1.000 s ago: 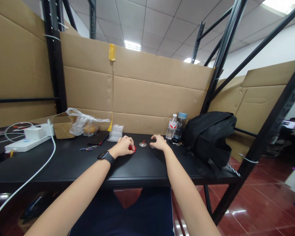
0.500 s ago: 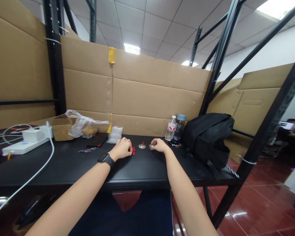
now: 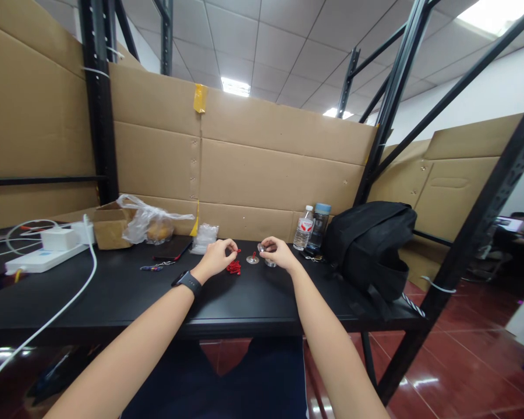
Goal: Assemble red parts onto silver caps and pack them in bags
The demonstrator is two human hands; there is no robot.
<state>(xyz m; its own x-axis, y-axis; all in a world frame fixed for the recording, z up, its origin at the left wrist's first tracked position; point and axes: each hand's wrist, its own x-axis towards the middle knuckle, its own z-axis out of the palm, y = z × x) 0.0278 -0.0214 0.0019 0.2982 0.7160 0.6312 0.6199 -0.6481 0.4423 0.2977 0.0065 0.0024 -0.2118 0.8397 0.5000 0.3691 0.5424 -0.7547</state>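
My left hand (image 3: 218, 256) is raised just over the table with thumb and forefinger pinched on a small red piece (image 3: 238, 251). Below its fingertips lies a pile of similar red pieces (image 3: 233, 267). My right hand (image 3: 278, 254) grips a clear suction cup (image 3: 261, 248) by its edge, tilted and lifted off the table. More clear cups (image 3: 270, 263) lie under the right fingers, partly hidden. Between both hands, a clear suction cup with a red piece on top (image 3: 252, 259) rests on the tabletop.
A stack of clear plastic bags (image 3: 205, 238) and a dark phone-like item (image 3: 172, 248) lie left of my hands. Two bottles (image 3: 304, 228) and a black backpack (image 3: 369, 244) stand right. A white power strip (image 3: 48, 259) with cables sits far left. Cardboard (image 3: 266, 174) walls the back.
My left hand has lifted from the red pile with one red piece pinched. The right hand has risen slightly, bringing a clear suction cup up off the others.
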